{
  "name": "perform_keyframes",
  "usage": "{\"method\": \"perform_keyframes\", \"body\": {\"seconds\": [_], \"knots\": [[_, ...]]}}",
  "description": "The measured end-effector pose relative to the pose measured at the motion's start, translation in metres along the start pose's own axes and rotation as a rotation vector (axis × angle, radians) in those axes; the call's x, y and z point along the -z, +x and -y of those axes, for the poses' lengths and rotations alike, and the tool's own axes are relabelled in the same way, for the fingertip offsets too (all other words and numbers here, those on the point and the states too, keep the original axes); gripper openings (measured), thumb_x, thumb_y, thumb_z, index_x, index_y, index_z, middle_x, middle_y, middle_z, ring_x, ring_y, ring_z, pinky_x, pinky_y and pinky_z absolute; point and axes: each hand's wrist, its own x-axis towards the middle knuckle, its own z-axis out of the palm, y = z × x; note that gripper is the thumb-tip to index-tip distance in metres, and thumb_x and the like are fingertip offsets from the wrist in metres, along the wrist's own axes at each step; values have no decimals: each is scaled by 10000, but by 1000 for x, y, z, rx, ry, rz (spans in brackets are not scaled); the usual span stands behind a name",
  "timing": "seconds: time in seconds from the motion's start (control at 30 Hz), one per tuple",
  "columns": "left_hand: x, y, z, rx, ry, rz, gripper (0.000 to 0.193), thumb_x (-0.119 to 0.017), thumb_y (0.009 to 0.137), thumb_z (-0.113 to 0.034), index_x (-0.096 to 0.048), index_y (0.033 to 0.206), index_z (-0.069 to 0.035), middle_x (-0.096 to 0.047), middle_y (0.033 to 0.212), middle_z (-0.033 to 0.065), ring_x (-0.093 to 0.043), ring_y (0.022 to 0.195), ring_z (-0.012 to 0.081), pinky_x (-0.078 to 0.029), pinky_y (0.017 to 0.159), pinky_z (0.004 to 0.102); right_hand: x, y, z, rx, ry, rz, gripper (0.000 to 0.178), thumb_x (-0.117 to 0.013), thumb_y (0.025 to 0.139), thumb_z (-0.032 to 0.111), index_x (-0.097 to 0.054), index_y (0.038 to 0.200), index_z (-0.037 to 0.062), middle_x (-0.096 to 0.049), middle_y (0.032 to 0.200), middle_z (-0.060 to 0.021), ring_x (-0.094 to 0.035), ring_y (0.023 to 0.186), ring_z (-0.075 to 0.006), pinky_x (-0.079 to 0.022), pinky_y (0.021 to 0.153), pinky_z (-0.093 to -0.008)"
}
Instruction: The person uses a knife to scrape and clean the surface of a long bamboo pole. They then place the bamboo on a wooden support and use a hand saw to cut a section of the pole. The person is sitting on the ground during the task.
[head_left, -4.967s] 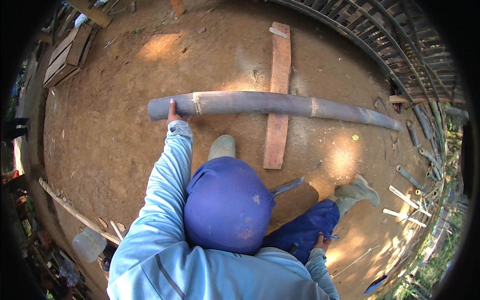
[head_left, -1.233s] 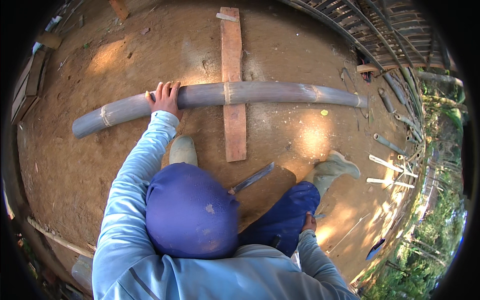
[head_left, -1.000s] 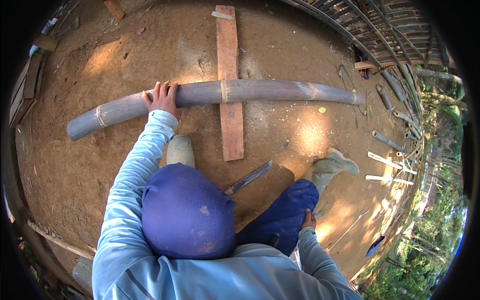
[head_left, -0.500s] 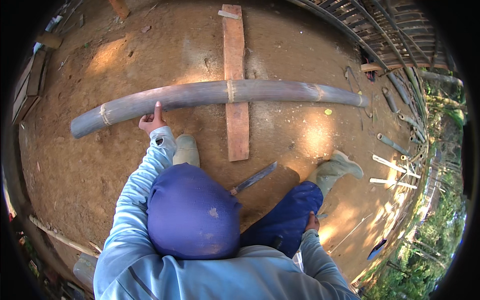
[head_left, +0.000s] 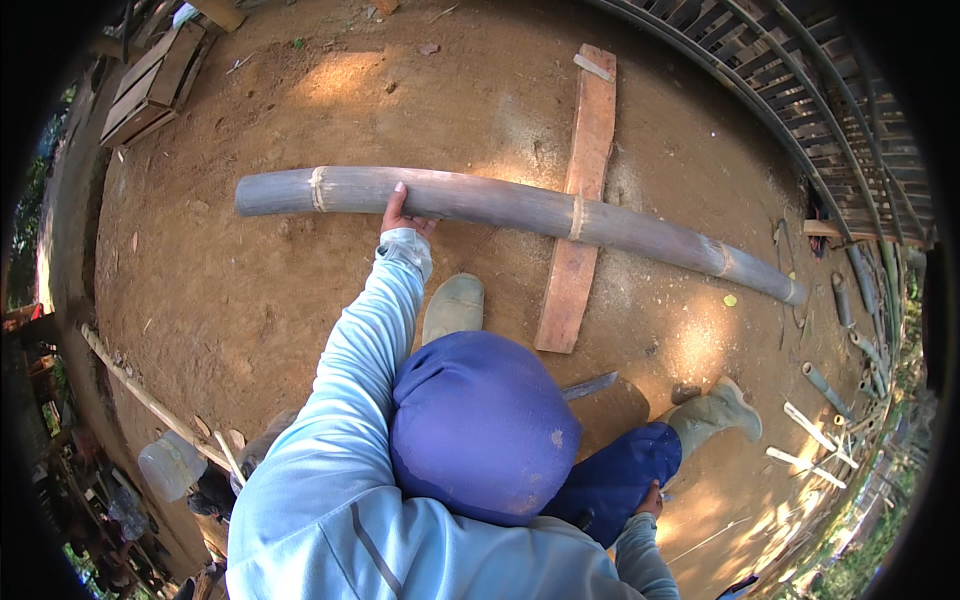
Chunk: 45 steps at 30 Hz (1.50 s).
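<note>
A thick grey-brown bamboo pole [head_left: 480,200] with pale node rings lies crosswise over a flat reddish wooden plank [head_left: 570,290]. Toward the pole's left end, my left hand [head_left: 406,214] grips its near side, thumb up on the surface and fingers curled low against it. Beside my right knee, my right hand [head_left: 650,500] is closed, mostly hidden by the blue trouser leg; a small bit of something shows at its fingers, too little to name. A long blade [head_left: 590,386] lies on the dirt, its handle hidden behind my left knee.
A wooden crate [head_left: 155,85] stands at the far left. Cut bamboo pieces [head_left: 825,390] and pale split sticks [head_left: 805,460] lie at the right. Slatted bamboo [head_left: 800,90] curves along the far right. A clear plastic container [head_left: 170,465] sits at the lower left by a long stick [head_left: 150,400].
The view has swung left, so the scene sits further right. My left hand has closed more around the pole, its thumb now higher on it. The right hand stays by the knee.
</note>
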Motion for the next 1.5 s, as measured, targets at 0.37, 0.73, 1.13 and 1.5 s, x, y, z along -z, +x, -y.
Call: {"method": "perform_keyframes", "body": {"seconds": [0.37, 0.73, 1.13, 1.5], "knots": [[-16, -8, -2, -49, -20, -23, 448, -768, 769, -371, -577, 1082, -113, -653, 1013, 50, -636, 894, 227, -497, 697, 381, 7, 16, -17, 7, -9, 20, 525, -602, 900, 440, -680, 952, -77, -700, 879, -130, -631, 774, -199, -506, 746, -307], [-30, -8, -13, -59, -29, 19, 369, -780, 770, -315, -608, 1039, -131, -677, 1025, 32, -643, 967, 256, -524, 806, 444, 4, 10, -7, 5, -40, -18, 530, -624, 885, 460, -686, 921, -65, -699, 853, -139, -630, 745, -204, -513, 716, -314], [-29, -8, -11, -55, -50, -13, 515, -817, 724, -325, -569, 1132, -133, -636, 1116, 41, -595, 1053, 270, -481, 885, 458, 3, 6, -3, 24, -83, -43, 512, -625, 882, 432, -683, 913, -75, -699, 846, -132, -628, 742, -186, -514, 717, -310], [-17, -22, -6, -17, 72, -86, 552, -757, 765, -425, -551, 1185, -131, -624, 1147, 50, -596, 1056, 224, -433, 878, 391, 3, 7, -3, -14, -56, -37, 499, -631, 880, 431, -689, 905, -65, -700, 845, -116, -623, 725, -184, -511, 712, -296]]}}
